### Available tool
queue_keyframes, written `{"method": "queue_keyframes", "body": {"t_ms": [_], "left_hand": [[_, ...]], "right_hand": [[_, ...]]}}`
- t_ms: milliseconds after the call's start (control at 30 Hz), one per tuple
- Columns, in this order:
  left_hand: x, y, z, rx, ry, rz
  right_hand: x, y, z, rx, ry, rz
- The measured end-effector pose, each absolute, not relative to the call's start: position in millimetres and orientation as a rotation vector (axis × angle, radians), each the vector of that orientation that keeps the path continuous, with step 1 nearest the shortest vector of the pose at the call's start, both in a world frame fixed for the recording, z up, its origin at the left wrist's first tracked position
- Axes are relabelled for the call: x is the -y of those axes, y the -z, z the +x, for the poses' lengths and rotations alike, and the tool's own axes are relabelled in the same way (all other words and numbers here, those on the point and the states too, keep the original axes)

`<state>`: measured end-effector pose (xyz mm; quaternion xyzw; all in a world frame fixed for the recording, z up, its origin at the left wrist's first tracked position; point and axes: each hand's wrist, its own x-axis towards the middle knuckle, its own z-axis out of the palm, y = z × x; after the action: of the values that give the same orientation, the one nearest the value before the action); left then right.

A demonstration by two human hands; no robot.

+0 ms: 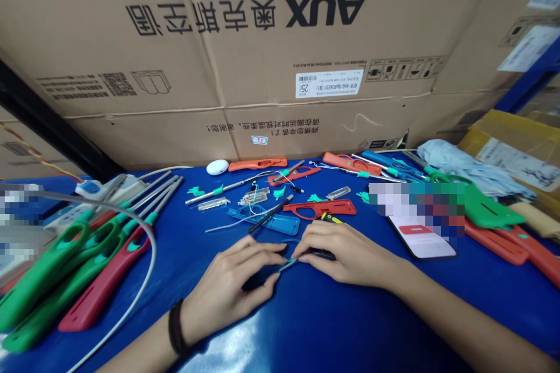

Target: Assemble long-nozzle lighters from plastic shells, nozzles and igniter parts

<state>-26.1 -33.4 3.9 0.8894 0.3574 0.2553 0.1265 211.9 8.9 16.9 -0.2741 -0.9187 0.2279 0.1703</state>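
My left hand (234, 282), with a dark band at its wrist, pinches one end of a thin greyish strip (287, 265). My right hand (343, 250) pinches the other end with thumb and forefinger. What the strip belongs to is too small to make out. A black piece (322, 254) shows under the right fingers, and a yellow-and-black handle (331, 218) lies just behind that hand. Beyond the fingertips lie a blue lighter casing half (280, 222), a red lighter casing (332, 208) and a thin dark rod (270, 214).
Clear fuel tanks (213, 204), green triggers (195, 191), a metal lighter tube (219, 190) and orange casings (258, 164) lie behind. Long-necked lighters (105, 280) are piled left, with a white cable (151, 268). A phone (422, 236) and green lighter (490, 204) lie right. A cardboard box (262, 70) walls the back.
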Motion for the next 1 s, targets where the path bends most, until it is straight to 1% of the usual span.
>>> {"method": "queue_keyframes", "body": {"t_ms": [367, 667, 733, 900, 1000], "left_hand": [[33.1, -1.6, -27.1, -0.991, -0.773, 2.732], [37.5, -3.3, -25.5, -1.041, -0.637, 2.942], [38.0, -3.8, -25.0, -1.049, -0.631, 2.945], [36.8, -3.5, -24.7, -1.042, -0.663, 2.879], [35.0, -3.1, -25.7, -1.038, -0.700, 2.851]], "right_hand": [[-8.7, -21.8, 212.8, 2.662, -0.582, -0.803], [-1.3, -24.6, 209.9, 2.859, -0.201, -0.771], [0.1, -24.4, 209.8, 2.837, -0.240, -0.796], [-3.3, -24.6, 214.2, 2.671, -0.569, -0.840], [-8.0, -26.8, 220.4, 2.611, -0.665, -0.836]]}}
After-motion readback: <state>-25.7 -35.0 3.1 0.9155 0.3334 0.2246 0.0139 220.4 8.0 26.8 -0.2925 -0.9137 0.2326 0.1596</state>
